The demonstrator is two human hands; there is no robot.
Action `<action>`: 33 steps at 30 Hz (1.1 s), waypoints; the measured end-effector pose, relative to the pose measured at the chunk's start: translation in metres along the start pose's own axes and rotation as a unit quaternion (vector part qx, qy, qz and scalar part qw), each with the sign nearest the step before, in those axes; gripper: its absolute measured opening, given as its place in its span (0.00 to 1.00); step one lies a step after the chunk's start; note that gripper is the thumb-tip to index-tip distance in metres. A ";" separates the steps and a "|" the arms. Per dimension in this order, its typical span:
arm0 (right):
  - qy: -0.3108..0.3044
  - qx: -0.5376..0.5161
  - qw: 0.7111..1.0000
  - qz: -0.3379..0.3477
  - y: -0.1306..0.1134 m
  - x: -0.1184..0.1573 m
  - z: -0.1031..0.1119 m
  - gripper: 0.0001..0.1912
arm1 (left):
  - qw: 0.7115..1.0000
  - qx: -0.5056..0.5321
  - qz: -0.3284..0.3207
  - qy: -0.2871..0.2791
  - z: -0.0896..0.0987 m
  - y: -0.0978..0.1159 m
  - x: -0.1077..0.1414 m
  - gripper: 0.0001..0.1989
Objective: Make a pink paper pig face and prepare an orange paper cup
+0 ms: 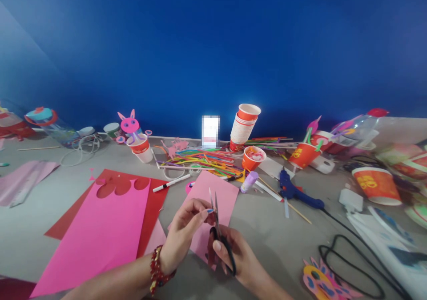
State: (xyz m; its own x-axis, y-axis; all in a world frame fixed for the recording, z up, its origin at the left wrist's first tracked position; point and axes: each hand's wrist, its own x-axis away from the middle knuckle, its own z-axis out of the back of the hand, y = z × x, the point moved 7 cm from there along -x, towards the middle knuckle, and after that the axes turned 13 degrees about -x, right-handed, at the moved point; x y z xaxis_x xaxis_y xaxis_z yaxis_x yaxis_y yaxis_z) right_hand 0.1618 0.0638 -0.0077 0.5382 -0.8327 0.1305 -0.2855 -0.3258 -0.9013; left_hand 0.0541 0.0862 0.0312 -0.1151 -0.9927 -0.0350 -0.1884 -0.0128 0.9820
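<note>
My right hand [233, 251] grips the black handles of a pair of scissors [216, 220], whose narrow blades point away from me and stand slightly apart. Just left of the blades, my left hand [190, 222] is closed, with thumb and fingers pinched together; what sits between the fingertips is too small to make out. A red beaded bracelet [156, 269] circles the left wrist. Beneath both hands lies a light pink sheet [216, 189] on the grey table. A bright pink sheet [106, 229] with round cut-outs along its top edge lies over a red sheet [156, 202] to the left.
Colourful pipe cleaners [207, 158] spread behind the hands, near a stack of paper cups [244, 124] and a cup of pink scraps [254, 157]. A purple glue stick [249, 182] and a blue glue gun [296, 191] with a black cord lie to the right. A pink rabbit figure [130, 125] stands in a cup.
</note>
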 end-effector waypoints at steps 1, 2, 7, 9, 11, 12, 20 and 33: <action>0.002 -0.003 1.000 -0.002 0.001 0.000 0.000 0.29 | 1.000 0.002 -0.001 0.004 0.000 0.000 0.000 0.08; 0.004 -0.005 1.000 -0.004 0.002 0.001 0.000 0.29 | 1.000 0.003 -0.001 0.008 0.001 0.000 0.000 0.08; 0.011 0.009 1.000 -0.001 0.007 0.001 0.002 0.29 | 1.000 -0.008 0.008 0.014 0.000 -0.003 0.001 0.09; 0.012 0.014 1.000 0.000 0.007 0.000 0.002 0.30 | 1.000 -0.013 0.007 0.013 0.000 -0.003 0.002 0.09; 0.011 0.014 1.000 -0.004 0.006 0.000 0.002 0.29 | 1.000 -0.013 0.008 0.012 0.000 -0.004 0.002 0.09; 0.010 0.012 1.000 -0.007 0.005 0.000 0.001 0.29 | 1.000 -0.013 0.010 0.011 0.000 -0.004 0.002 0.09; 0.007 -0.009 1.000 -0.011 0.006 -0.001 0.000 0.30 | 1.000 -0.004 0.008 -0.004 -0.002 -0.005 0.003 0.07; 0.010 0.011 1.000 -0.012 0.005 0.002 -0.001 0.30 | 1.000 0.003 0.022 0.013 0.001 -0.015 0.006 0.09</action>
State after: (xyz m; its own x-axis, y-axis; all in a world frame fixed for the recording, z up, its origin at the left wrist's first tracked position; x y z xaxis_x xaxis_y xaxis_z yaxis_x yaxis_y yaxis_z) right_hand 0.1606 0.0604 -0.0118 0.5290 -0.8334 0.1598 -0.2548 -0.3357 -0.9069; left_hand 0.0554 0.0811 0.0157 -0.0979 -0.9951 0.0139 -0.1895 0.0323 0.9813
